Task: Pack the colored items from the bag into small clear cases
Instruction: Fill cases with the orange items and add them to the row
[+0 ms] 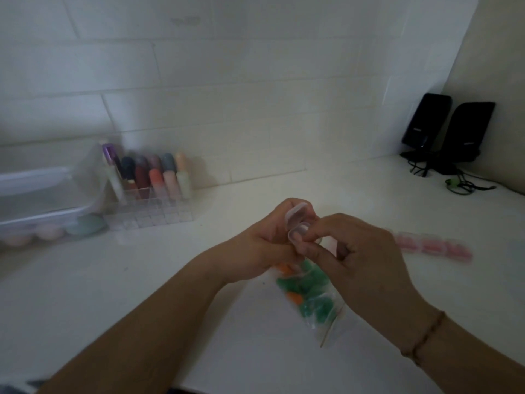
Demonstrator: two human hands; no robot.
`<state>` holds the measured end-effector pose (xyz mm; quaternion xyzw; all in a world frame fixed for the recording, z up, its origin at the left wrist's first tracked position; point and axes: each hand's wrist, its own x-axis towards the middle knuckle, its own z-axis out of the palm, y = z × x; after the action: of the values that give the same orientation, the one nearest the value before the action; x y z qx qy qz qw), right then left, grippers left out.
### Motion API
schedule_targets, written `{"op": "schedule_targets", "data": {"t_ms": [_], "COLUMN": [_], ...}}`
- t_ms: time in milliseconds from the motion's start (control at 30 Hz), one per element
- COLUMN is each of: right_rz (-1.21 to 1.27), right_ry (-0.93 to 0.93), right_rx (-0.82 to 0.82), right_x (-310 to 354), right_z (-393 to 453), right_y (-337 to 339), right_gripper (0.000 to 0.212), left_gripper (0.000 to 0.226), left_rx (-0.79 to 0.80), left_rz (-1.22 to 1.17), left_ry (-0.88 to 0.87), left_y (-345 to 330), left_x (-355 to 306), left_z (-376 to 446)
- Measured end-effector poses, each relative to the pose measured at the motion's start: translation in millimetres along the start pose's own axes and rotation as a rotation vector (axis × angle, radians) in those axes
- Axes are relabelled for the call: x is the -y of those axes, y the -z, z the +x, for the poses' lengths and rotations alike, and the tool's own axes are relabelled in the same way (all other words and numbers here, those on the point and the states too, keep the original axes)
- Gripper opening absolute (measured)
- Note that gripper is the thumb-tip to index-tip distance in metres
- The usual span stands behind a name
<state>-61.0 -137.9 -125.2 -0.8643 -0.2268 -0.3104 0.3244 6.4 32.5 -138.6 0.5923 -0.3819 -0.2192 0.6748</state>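
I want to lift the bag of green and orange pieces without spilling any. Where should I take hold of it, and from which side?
Probably pinch the bag by its top edge, up under the hands, coming from above. The green and orange pieces fill its middle, and the flat empty strip at the near end may be the sealed bottom. Both the left hand and right hand are busy with the small clear case.

On the counter [284,194], an organizer rack [147,194] stands back left beside a lidded box [39,200]; two speakers [449,129] stand back right; the bag [309,294] lies centre front.
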Motion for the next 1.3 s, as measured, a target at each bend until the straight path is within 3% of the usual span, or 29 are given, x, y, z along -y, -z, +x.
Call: {"op": "schedule_targets", "data": {"t_ms": [100, 267, 333, 400, 467, 567, 700, 833, 967, 1233, 1300], "right_rz": [0.006, 0.056, 0.132, 0.144, 0.005, -0.154, -0.307, -0.383, -0.369, -0.421, -0.443], "right_ry": [0.026, 0.127, 0.157, 0.101, 0.077, 0.211, 0.088, 0.062, 0.166, 0.127, 0.122], "right_rx": [0.023, -0.103, 0.127, 0.522, 0.763, 0.782, 0.983, 0.931, 0.829, 0.726, 0.662], "right_x": [-1.5, 1.7, -1.2, -4.9, -12.1, -23.2, -18.2, -2.0, -8.5, -10.6, -13.7], "right_z": [0.5, -0.6, -1.4, -1.2, -3.6, -9.7, -17.3, -20.3, -25.7, -24.7, -26.7], "right_y": [0.9, 34.4, 64.3, 88.0, 94.0, 83.9, 69.8, 47.7, 29.3, 7.9, 3.5], "right_gripper": [0.019, 0.009, 0.011, 0.014, 0.017, 0.024, 0.061, 0.071, 0.066, 0.062, 0.052], "left_gripper": [0.045, 0.044, 0.046, 0.047, 0.049, 0.051, 0.050, 0.052, 0.051, 0.052, 0.053], "left_rx": [0.024, -0.016, -0.050, -0.104, -0.140, -0.150, -0.187, -0.221, -0.226, -0.242, -0.246], "left_rz": [-0.011, -0.002, -0.018, -0.019, -0.048, -0.087, -0.149, -0.193, -0.210, -0.202, -0.234], "left_ry": [0.009, -0.013, -0.025, -0.017, -0.011, -0.009, 0.015, 0.021, 0.026, 0.035, 0.035], "left_y": [1.5, 1.9, 3.9, 7.0, 9.5, 10.9, 13.3, 14.4, 14.8, 12.6, 12.3], "left_x": [1.4, -0.3, 0.3, 2.0, 4.1, 6.1, 9.2, 12.8, 13.4, 13.4, 13.7], "left_z": [0.2, 0.8, 1.5, 1.7, 1.3, 1.4, 1.7, 3.0, 3.9, 3.2, 3.5]}}
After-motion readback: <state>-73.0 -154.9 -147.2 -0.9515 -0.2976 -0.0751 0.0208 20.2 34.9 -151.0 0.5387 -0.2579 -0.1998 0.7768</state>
